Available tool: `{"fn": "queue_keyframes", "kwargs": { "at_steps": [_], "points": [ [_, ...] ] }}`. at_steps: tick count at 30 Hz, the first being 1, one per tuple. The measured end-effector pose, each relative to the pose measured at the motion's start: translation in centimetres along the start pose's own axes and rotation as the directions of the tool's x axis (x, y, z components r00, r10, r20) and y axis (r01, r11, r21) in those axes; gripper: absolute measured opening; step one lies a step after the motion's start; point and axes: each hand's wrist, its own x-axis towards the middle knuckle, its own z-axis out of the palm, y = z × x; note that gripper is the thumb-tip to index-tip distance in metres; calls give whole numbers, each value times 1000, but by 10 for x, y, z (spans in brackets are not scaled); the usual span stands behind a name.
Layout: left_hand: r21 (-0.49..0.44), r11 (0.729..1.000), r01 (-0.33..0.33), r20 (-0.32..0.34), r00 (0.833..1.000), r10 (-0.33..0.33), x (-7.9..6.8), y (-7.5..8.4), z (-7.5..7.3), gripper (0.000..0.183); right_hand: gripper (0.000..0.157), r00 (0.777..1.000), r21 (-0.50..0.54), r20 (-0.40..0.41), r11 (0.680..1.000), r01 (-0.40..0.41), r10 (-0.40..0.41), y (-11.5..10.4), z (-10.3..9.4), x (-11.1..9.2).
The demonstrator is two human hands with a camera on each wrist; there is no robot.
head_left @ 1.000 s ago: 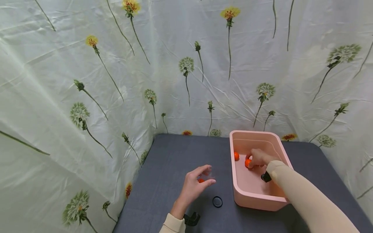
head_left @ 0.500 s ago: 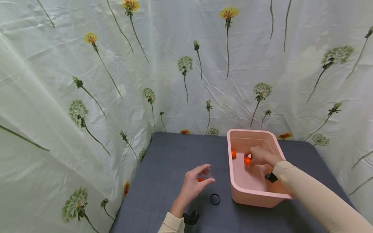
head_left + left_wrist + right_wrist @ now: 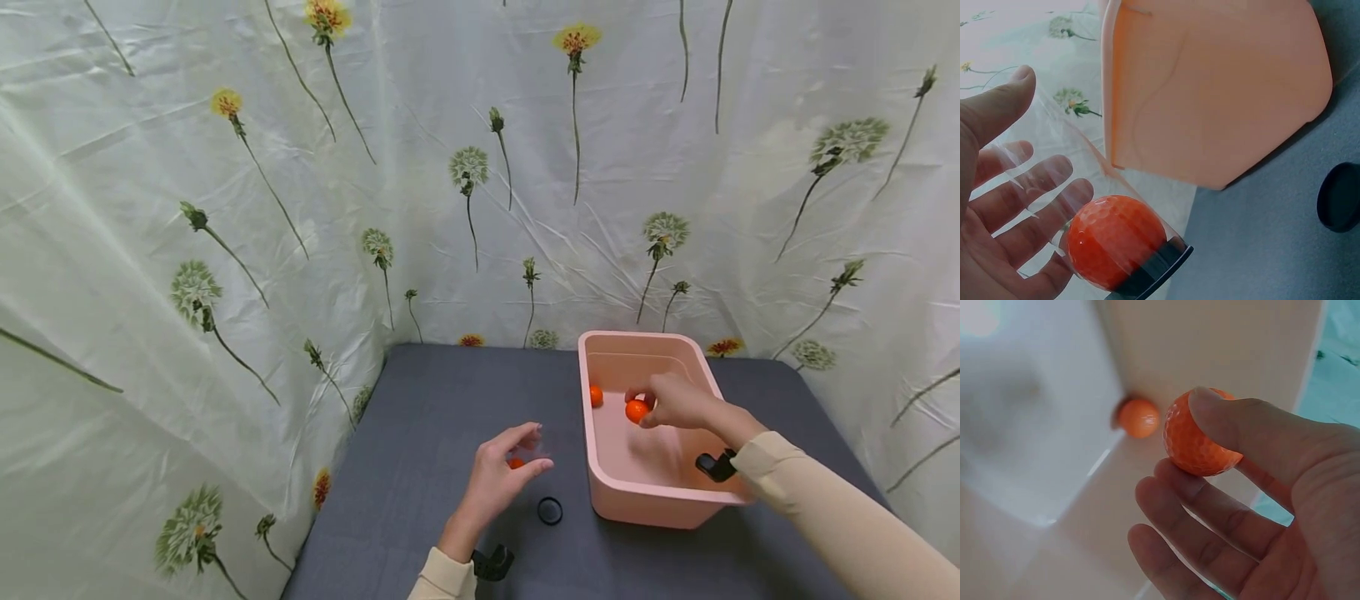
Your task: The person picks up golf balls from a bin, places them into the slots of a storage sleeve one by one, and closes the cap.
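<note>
My left hand [image 3: 495, 475] curls round a clear plastic tube [image 3: 1094, 153] with a dark end. Inside, an orange golf ball [image 3: 1113, 240] sits at that dark end, as the left wrist view shows. On the right, a pink bin [image 3: 652, 507] has my right hand [image 3: 678, 402] reaching into it. Thumb and fingers pinch a second orange golf ball [image 3: 1197, 434] above the bin's floor, while the other fingers are spread below it. A third golf ball [image 3: 596, 396] lies against the bin's left wall.
A round black cap [image 3: 550, 511] lies on the dark grey tabletop [image 3: 465, 383], between the left hand and the bin. A pale curtain [image 3: 420, 183] printed with dandelions hangs behind the table and along its left side.
The right hand has raised its golf ball a little off the bin's floor, drawing slightly back. The left hand keeps its hold on the tube. The head view has shifted slightly.
</note>
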Motion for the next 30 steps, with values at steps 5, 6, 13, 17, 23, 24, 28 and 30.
{"fn": "queue_keyframes", "kwargs": {
  "at_steps": [5,6,13,17,23,24,28,30],
  "points": [
    [-2,1000,-4,4,1000,4,0,1,2,54,37,997,-28,-56,998,60,-62,-11,-8,-9],
    [-2,1000,-5,6,1000,5,0,1,3,54,37,996,-31,-63,997,68,-70,-12,-9,-10],
    [7,1000,-10,7,1000,9,0,0,6,54,37,993,6,-100,998,66,-65,-17,-13,-23],
    [7,1000,-6,9,1000,6,0,1,6,54,38,993,44,-103,998,55,-50,-20,-13,-31],
    [-5,1000,4,18,1000,-4,0,1,7,54,41,987,43,-155,998,54,-47,-27,-9,-40],
    [-9,1000,4,20,1000,-3,0,1,7,54,41,984,40,-168,998,57,-49,-29,-8,-41],
    [-10,1000,2,20,1000,-2,0,1,8,55,40,972,60,-227,995,79,-63,-36,-3,-47],
    [-4,1000,2,18,1000,-2,0,1,9,54,41,965,79,-253,993,93,-70,-39,1,-48]
  ]
}}
